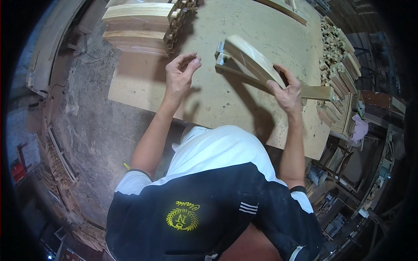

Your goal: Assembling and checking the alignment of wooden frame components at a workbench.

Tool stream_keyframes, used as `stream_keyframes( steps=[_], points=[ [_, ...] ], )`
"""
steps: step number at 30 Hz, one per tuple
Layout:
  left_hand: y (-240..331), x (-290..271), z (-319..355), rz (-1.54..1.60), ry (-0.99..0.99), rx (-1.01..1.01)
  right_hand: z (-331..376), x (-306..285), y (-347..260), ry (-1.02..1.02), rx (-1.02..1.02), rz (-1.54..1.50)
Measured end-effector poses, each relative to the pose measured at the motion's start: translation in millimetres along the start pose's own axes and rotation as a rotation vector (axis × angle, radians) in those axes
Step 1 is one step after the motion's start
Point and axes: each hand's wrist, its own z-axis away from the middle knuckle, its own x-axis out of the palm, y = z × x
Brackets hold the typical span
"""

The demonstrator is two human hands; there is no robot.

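A worker at a plywood surface (244, 100) steadies a curved wooden piece (252, 61) with the right hand (285, 89), fingers closed over its upper edge, while the left hand (180, 74) hovers just above the board, thumb and fingertips loosely pinched and holding nothing that can be made out. The curved piece sits on edge atop a second, straighter wooden rail (278, 85), the two touching where the right hand grips. Its long axis runs diagonally, from a notched end at the upper left, near the middle of the surface, down toward the right edge. By the look of it, the fitting of the two parts is under way rather than finished: the pieces meet but are not visibly fastened. A stack of similar jointed pieces (143, 26) waits at the far left of the surface, and a heap of small wooden parts (337, 52) lies along the right.
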Motion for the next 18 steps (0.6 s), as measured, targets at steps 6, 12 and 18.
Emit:
stream_keyframes(
  steps=[6, 12, 18],
  points=[
    [-7, -7, -3, -0.015, 0.018, 0.005, -45, -27, -25, -0.275, -0.167, 0.227],
    [-15, -6, -12, -0.004, 0.032, 0.03, -94, -30, -57, -0.494, -0.43, 0.585],
    [-4, 14, -38, -0.073, -0.227, 0.116, -143, 17, -107, -0.606, -0.779, 0.761]
  ],
)
